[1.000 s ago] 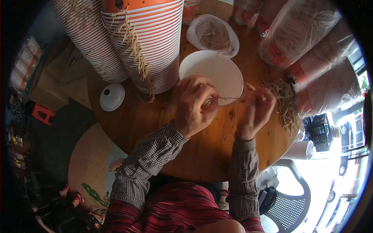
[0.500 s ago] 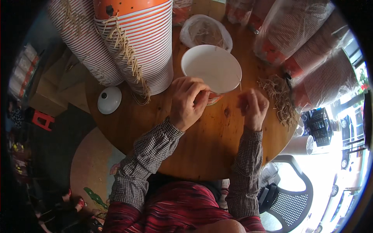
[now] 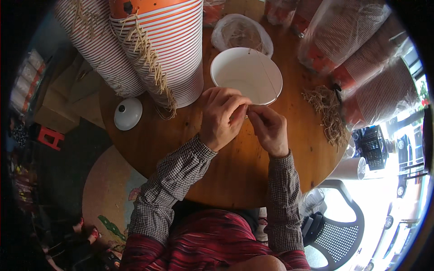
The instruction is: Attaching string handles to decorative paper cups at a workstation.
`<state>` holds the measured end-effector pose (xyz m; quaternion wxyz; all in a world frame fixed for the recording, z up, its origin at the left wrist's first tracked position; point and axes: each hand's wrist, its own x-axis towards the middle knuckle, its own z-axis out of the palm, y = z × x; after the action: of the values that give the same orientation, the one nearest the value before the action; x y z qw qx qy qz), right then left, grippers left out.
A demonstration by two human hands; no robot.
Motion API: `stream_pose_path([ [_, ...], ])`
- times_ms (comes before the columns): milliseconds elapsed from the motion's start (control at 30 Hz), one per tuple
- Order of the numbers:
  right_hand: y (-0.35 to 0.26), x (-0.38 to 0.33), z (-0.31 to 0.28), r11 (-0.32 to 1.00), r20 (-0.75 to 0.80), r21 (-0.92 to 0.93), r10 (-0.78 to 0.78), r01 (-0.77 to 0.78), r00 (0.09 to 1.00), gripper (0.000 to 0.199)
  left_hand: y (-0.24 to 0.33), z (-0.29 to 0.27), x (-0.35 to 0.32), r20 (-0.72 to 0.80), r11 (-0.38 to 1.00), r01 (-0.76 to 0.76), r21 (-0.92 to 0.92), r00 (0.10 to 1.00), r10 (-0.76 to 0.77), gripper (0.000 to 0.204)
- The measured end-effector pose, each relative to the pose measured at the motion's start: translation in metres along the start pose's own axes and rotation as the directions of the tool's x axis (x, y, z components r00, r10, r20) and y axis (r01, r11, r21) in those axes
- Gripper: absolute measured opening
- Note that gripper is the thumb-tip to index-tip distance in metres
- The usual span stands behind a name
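Observation:
A paper bucket (image 3: 237, 74), white inside, stands tilted toward me on the round wooden table. From its far rim a thin cord (image 3: 266, 74) runs across the opening to the near right side. My left hand (image 3: 222, 116) is closed at the near rim, thumb and forefinger pinching there. Fingertip to fingertip with it, my right hand (image 3: 271, 131) is pinched at the same spot, at the cord's end. The fingers hide the exact point of contact.
Tall stacks of nested buckets (image 3: 174, 49) rise at the left, with knotted cords hanging down one. A white lid (image 3: 128, 114) lies beside them. Behind my bucket sits a plastic bag of cords (image 3: 239, 34). Loose cords (image 3: 326, 113) and wrapped bucket stacks (image 3: 379, 92) occupy the right side.
My right hand has moved left and meets my left hand at the near rim. The cord now stretches across the opening. The bucket has shifted slightly.

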<state>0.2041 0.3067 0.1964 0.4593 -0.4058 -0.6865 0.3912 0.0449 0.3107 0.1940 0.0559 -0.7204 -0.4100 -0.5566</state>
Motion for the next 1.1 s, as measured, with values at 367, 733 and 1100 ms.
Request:
stream_pose_path([
  [367,-0.008,-0.005,0.005,0.995,-0.075,0.095,0.02,-0.013,0.997,0.01,-0.004,0.001,-0.002,0.015,0.998,0.026,-0.052,1.0,-0.025,0.025],
  [733,-0.004,-0.007,0.006,0.975,-0.116,0.22,-0.015,0.041,0.993,0.01,-0.003,0.002,-0.002,0.047,0.998,0.033,-0.051,0.998,-0.03,0.025],
  [1100,0.021,0.003,-0.011,0.997,-0.18,0.054,-0.042,0.052,0.983,0.012,-0.017,0.008,-0.008,0.021,0.999,-0.038,-0.004,0.999,0.038,0.029],
])
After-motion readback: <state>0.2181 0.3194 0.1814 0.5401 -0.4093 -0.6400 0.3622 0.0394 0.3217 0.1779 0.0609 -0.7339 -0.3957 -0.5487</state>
